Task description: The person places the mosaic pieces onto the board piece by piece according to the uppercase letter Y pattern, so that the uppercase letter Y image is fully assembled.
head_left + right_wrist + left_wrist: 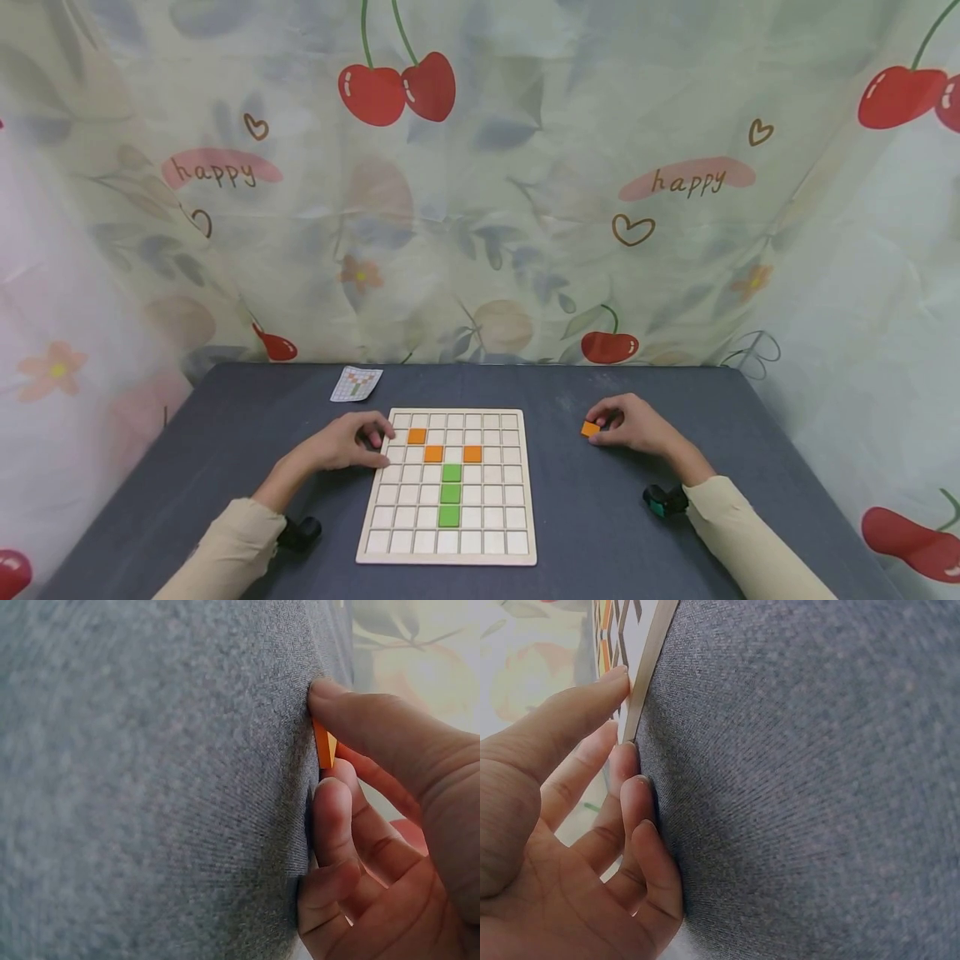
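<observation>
A pale wooden grid board lies flat on the dark table. Three orange tiles, one of them near the upper left, and a column of three green tiles sit in its squares. My left hand touches the board's left edge; in the left wrist view the thumb rests at its rim and the other fingers bend loosely alongside. To the right of the board, my right hand pinches a loose orange tile close to the tabletop. The right wrist view shows that tile partly hidden behind the thumb.
A small pattern card with a printed coloured grid lies behind the board at the left. Dark cloth covers the table. A printed curtain hangs along the back and both sides.
</observation>
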{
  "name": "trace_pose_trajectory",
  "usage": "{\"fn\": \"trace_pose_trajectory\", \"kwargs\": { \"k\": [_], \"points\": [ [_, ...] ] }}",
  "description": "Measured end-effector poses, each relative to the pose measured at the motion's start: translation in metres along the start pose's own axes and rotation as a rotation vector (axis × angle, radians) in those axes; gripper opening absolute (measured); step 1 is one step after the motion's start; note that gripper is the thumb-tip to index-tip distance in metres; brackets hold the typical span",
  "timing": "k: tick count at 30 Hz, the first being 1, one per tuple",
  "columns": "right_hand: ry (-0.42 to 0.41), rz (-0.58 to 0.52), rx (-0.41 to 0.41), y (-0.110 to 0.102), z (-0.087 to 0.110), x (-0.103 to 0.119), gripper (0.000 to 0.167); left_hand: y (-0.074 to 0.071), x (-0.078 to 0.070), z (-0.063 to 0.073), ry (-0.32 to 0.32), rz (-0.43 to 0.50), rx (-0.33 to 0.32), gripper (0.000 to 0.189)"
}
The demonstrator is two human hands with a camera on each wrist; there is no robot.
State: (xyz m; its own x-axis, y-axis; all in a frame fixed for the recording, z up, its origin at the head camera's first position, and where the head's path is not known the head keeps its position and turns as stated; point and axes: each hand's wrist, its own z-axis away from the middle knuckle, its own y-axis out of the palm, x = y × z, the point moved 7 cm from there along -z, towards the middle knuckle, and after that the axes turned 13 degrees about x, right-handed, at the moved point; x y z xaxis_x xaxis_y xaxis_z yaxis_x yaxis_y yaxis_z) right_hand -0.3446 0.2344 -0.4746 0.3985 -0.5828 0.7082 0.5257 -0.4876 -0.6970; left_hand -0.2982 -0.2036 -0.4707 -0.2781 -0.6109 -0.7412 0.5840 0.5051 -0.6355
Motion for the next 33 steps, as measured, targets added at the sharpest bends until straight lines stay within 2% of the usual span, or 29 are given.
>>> {"fn": "trace_pose_trajectory", "kwargs": {
  "k": [19, 33],
  "points": [
    [-0.028, -0.034, 0.0, 0.001, 0.0, 0.001, 0.022, 0.0, 0.0, 0.0, 0.002, -0.003, 0.007, 0.034],
    [-0.091, -0.056, -0.02, 0.003, -0.009, 0.022, 0.022, -0.001, -0.002, 0.001, 0.004, -0.009, 0.004, 0.034]
  ]
}}
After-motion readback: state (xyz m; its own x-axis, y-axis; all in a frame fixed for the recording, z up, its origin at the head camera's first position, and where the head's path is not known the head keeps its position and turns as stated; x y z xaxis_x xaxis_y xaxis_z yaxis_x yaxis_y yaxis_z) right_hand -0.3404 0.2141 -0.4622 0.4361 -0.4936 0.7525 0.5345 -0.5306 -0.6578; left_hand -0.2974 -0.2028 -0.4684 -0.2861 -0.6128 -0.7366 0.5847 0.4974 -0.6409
